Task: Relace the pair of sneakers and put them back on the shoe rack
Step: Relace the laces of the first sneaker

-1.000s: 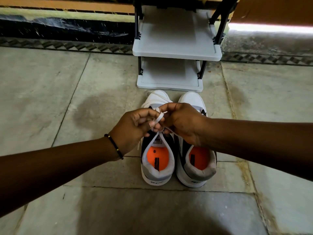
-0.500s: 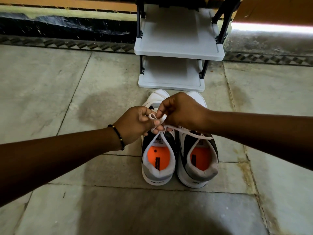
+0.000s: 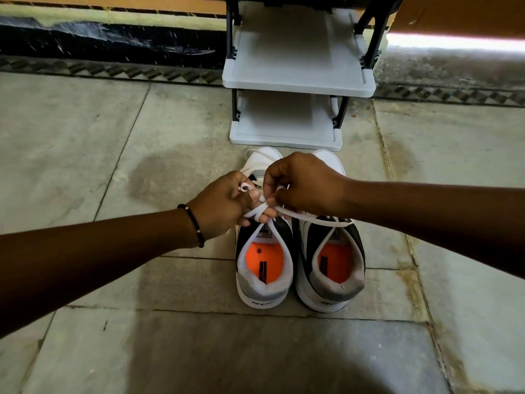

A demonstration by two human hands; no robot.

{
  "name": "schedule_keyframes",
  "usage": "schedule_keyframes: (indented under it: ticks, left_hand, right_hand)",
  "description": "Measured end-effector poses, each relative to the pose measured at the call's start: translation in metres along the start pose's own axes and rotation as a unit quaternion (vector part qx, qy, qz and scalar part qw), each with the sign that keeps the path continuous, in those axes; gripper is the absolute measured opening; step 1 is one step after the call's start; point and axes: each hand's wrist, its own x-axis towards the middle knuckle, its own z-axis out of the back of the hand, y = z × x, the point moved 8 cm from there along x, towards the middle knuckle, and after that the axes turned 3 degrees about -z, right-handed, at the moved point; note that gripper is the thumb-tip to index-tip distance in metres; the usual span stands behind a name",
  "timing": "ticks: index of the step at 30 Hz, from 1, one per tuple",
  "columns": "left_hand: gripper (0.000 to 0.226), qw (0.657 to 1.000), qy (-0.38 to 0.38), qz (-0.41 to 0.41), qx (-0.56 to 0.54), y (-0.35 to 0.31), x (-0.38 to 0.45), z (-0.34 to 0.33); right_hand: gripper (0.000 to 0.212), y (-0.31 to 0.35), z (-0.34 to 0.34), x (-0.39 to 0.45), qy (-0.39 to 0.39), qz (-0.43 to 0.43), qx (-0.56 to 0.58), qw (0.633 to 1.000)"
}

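Tiled floor (image 3: pixel 85 132) below: my left hand (image 3: pixel 224 206) and right hand (image 3: pixel 306 183) pinch the lace (image 3: pixel 312 219) above the sneakers (image 3: pixel 264 268); rack (image 3: pixel 295 72) beyond.

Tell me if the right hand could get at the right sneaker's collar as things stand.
Probably yes, once it drops the white lace. The right hand hovers just above the right sneaker, whose collar lies uncovered apart from that lace.

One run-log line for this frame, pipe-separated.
phase: tying white lace | left hand: pinching lace | right hand: pinching lace | sneakers: on floor | shoe rack: shelves bare
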Motion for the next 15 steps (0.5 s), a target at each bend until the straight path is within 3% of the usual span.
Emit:
schedule_keyframes:
  ticks: [5, 8, 11, 15]
  left_hand:
    - [0.01, 1.0, 0.016, -0.003, 0.006, -0.003, -0.001, 0.0]
    - [0.013, 0.997, 0.025, 0.047, -0.056, 0.006, -0.002, -0.001]
    - [0.02, 0.985, 0.034, 0.106, -0.131, 0.015, -0.003, -0.002]
    - [0.027, 0.98, 0.047, 0.116, -0.153, 0.016, -0.001, -0.003]
  right_hand:
    - [0.008, -0.015, -0.006, 0.002, 0.002, -0.032, 0.08, 0.996]
    - [0.006, -0.018, -0.005, 0.002, -0.003, -0.028, 0.11, 0.994]
    - [0.008, -0.014, -0.005, -0.001, -0.005, 0.007, 0.09, 0.996]
    - [0.007, -0.011, -0.002, -0.004, -0.029, 0.054, 0.056, 0.997]
